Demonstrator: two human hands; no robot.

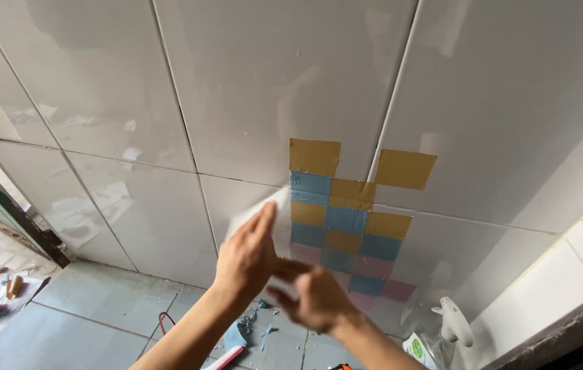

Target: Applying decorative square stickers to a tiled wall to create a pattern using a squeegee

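Working Both Hands on a Pale Sheet at the Tiled Wall

Raising both hands to the glossy white tiled wall (100,103), the person has them meeting just at seven o'clock of the patchwork. The left hand (247,257) stands flat and upright, fingers straight and together, pressed against a thin, pale, see-through sheet (274,205) that rises past the fingertips toward twelve o'clock. The right hand (315,298) is blurred; its fingers curl in at the sheet's lower edge, touching the left palm, though whether they actually pinch the sheet I cannot tell.

At two o'clock from the hands sits the checkered patch of square stickers (346,226): mustard yellow on top, blue in the middle, pink at the bottom, stuck across the tile joints.

Down on the grey floor tiles (86,301), at six o'clock, blue scraps (254,322) lie scattered. At four o'clock, a white spray bottle (452,322) stands near the wall's foot, beside a white ledge (565,274).
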